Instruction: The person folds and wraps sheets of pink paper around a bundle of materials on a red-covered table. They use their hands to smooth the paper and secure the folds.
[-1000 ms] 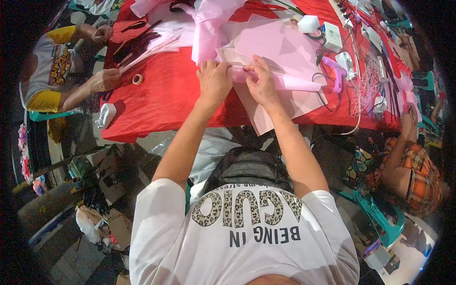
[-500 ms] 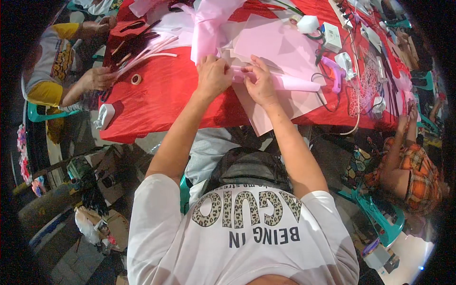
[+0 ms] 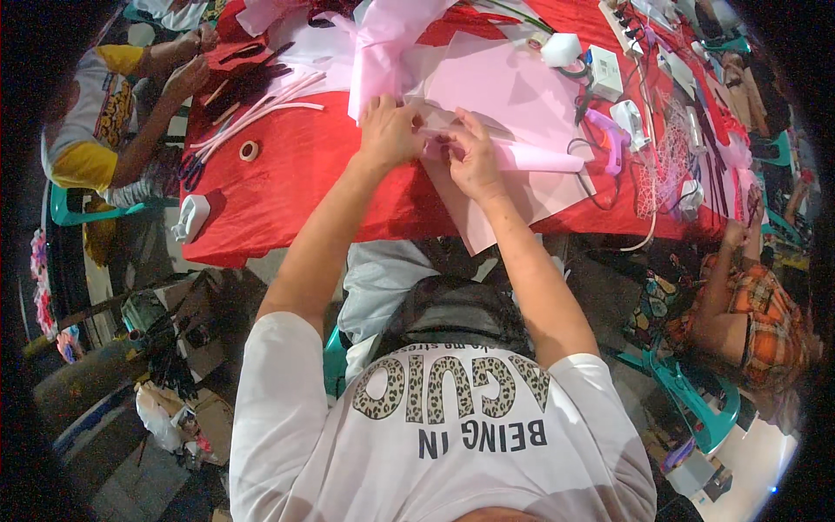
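So the person had both hands on a rolled-up piece of pink wrapping paper (image 3: pixel 544 158), lying a bit in from the near edge of the red-covered table (image 3: pixel 313 196), around the middle of its length. The left hand (image 3: pixel 389 132) was curled in and closed on the roll's left end, I'd guess to stop it springing open. The right hand (image 3: pixel 474 158) had thumb and forefinger narrowed to a pinch on the paper just beside it, other fingers loosely raised, probably because a light grip avoids creasing thin stuff. Exact fingertip contact was hard to make out, tbh. The roll's other end pointed toward the table's right edge.

Under and beyond it were flat pink sheets (image 3: pixel 487 83), one corner poking past the near edge, maybe kept there as handy stock. The purple glue gun (image 3: pixel 609 139) lay just beyond the roll's right end, within easy reach of the right hand, which looked like sensible parking.

Over by the left edge were scissors (image 3: pixel 190 172), a tape roll (image 3: pixel 250 151) and some pale pink strips (image 3: pixel 261 113). A white tape dispenser (image 3: pixel 192 216), if that's what it was, sat at the near left corner, out of the way.
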`<move>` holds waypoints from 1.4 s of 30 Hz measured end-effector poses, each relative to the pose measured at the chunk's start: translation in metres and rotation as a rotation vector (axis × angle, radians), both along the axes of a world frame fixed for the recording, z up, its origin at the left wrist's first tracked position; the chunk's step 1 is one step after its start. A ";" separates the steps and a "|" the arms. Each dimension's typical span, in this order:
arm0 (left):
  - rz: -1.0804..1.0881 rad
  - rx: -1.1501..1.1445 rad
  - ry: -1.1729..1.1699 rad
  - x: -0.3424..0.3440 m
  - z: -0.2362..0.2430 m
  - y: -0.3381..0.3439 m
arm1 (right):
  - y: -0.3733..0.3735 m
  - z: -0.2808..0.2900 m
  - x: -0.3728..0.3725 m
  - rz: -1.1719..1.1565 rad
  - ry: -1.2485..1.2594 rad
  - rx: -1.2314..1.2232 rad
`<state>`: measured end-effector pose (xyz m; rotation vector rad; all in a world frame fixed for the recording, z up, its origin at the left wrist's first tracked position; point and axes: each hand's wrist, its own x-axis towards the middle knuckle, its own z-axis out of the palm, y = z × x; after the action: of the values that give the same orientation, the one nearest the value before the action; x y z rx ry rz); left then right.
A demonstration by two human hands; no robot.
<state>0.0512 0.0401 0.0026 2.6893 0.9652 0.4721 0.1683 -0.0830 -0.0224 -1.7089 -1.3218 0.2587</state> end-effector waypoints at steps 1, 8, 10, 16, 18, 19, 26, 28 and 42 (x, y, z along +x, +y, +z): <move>-0.010 0.007 0.036 0.001 0.002 0.001 | 0.000 0.001 0.000 0.000 0.033 0.013; -0.059 0.069 0.167 0.016 0.022 -0.002 | -0.003 0.005 0.001 -0.017 0.085 0.041; -0.055 0.093 0.179 0.012 0.023 -0.003 | -0.002 0.005 -0.003 -0.005 0.146 0.046; -0.071 0.228 0.179 0.016 0.029 -0.006 | 0.001 -0.004 0.003 -0.043 0.435 0.047; -0.064 0.300 0.163 0.014 0.034 -0.017 | -0.002 -0.008 0.006 -0.036 0.542 -0.011; -0.070 0.311 0.130 0.011 0.035 -0.025 | -0.006 -0.003 0.002 -0.022 0.527 -0.035; -0.222 0.171 -0.069 0.013 0.026 -0.074 | -0.007 0.000 0.012 -0.003 0.607 0.143; -0.256 0.123 -0.047 0.015 0.021 -0.078 | -0.007 0.003 0.011 0.008 0.928 0.114; -0.197 0.098 -0.004 0.025 0.000 -0.104 | -0.006 0.002 0.017 0.129 1.058 0.420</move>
<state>0.0757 -0.0637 0.0028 2.8315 0.6832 0.4956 0.1856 -0.0885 -0.0204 -0.8759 -0.6095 0.7706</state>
